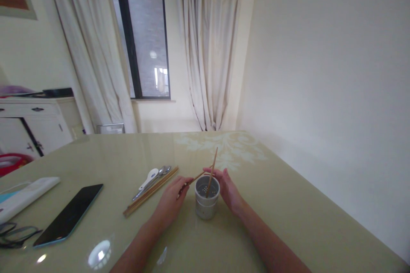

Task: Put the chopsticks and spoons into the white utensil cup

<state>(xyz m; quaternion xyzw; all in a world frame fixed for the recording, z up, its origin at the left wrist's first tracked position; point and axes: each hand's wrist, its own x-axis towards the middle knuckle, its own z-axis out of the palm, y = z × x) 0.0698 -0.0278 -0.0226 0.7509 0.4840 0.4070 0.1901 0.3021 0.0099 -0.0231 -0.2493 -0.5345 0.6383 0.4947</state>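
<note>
Grey utensil holder (206, 201) stands upright on the glossy table (288, 222), near centre, perforated bottom visible. One chopstick (212, 173) rests inside it, leaning with its tip up and to the right. Left hand (171, 201), just left of the holder, fingers pinched on a second chopstick (194, 178) that runs up-right toward the holder's rim. Right hand (228, 188) touches the holder's far-right side; whether its fingers clamp the rim or a stick cannot be told. Left of the hands: bundle of chopsticks (150, 191) with spoons (153, 177) beside it. Farther left: smartphone (68, 215), eyeglasses (16, 235).
</note>
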